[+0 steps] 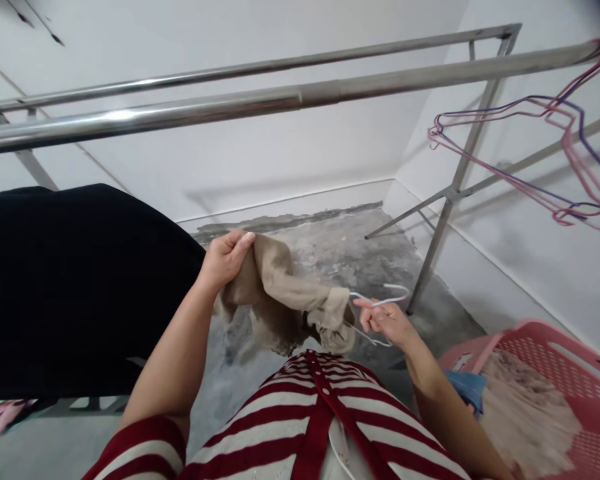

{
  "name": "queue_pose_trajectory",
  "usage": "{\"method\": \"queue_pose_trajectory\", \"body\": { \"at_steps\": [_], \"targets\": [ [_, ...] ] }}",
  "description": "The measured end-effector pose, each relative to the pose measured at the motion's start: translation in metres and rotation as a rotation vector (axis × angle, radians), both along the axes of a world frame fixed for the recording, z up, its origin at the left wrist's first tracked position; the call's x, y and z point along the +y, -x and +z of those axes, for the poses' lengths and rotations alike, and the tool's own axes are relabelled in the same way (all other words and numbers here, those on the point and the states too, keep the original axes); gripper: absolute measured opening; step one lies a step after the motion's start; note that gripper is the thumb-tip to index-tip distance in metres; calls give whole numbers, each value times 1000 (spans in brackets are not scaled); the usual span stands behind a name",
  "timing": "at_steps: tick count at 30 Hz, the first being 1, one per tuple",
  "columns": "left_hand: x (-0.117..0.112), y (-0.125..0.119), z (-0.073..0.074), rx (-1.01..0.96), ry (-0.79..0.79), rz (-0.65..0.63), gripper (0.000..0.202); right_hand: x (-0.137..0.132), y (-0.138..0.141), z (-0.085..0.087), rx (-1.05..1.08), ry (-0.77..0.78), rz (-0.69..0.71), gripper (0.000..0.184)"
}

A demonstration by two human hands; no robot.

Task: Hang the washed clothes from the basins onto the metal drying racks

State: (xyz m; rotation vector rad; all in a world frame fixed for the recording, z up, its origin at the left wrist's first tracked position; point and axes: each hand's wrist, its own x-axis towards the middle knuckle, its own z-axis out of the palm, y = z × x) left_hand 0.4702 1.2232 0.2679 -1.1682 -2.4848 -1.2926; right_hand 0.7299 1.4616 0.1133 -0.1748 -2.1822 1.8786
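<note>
My left hand (225,259) grips a bunched beige cloth garment (280,293) in front of my chest, and the garment droops towards my right. My right hand (387,323) pinches a thin white clothes hanger (377,300) between its fingers. One end of that hanger reaches the gathered end of the garment, and where it goes in the folds hide it. The two hands stand apart, joined only by the cloth and the hanger.
Overhead run steel drying rack rails (180,100), with pink and purple hangers (565,160) on the right. A black cloth (80,287) hangs at the left. A pink plastic laundry basket (545,353) holding clothes sits at the lower right, above a patchy concrete floor (350,260).
</note>
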Motion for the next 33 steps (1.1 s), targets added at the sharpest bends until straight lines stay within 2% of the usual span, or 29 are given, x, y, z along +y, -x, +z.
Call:
{"method": "queue_pose_trajectory", "body": {
  "at_steps": [3, 5, 7, 9, 11, 13, 16, 19, 20, 21, 22, 24, 25, 26, 28, 30, 33],
  "targets": [
    [-4, 8, 0, 6, 78, 34, 34, -3, 8, 1, 61, 63, -36, 66],
    [-10, 13, 3, 55, 124, 110, 32, -2, 12, 2, 110, 134, -93, 72],
    [-15, 10, 11, 210, 137, 194, 29, -1, 15, 4, 128, 160, -100, 72],
    [-15, -2, 22, 429, 110, 184, 28, -1, 19, 11, 125, 140, -72, 69],
    [-7, -23, 32, 615, 132, 31, 29, -4, 22, 21, 105, 99, -34, 66],
    [9, -45, 36, 713, 286, -202, 32, -11, 25, 34, 94, 58, 0, 63],
    [35, -69, 29, 689, 571, -490, 39, -22, 31, 53, 107, -14, 63, 60],
    [48, -71, 20, 612, 664, -605, 41, -15, 36, 61, 88, -78, 125, 56],
    [49, -68, 18, 602, 646, -600, 41, -6, 37, 59, 97, -72, 78, 55],
    [48, -63, 18, 592, 614, -584, 41, 7, 36, 54, 122, -50, -35, 55],
    [45, -57, 19, 577, 574, -551, 41, 23, 34, 45, 150, -15, -210, 55],
    [37, -46, 23, 536, 496, -444, 41, 54, 28, 21, 146, 69, -653, 54],
    [32, -42, 25, 513, 467, -388, 41, 66, 24, 6, 42, 101, -811, 49],
    [28, -39, 27, 490, 447, -340, 41, 72, 21, -10, -115, 126, -874, 45],
    [20, -35, 29, 448, 426, -263, 41, 67, 22, -37, -255, 158, -799, 41],
    [16, -36, 29, 402, 419, -236, 40, 38, 33, -56, -300, 183, -630, 40],
    [12, -40, 25, 329, 405, -265, 38, -20, 69, -65, -224, 166, -359, 53]
  ]
}}
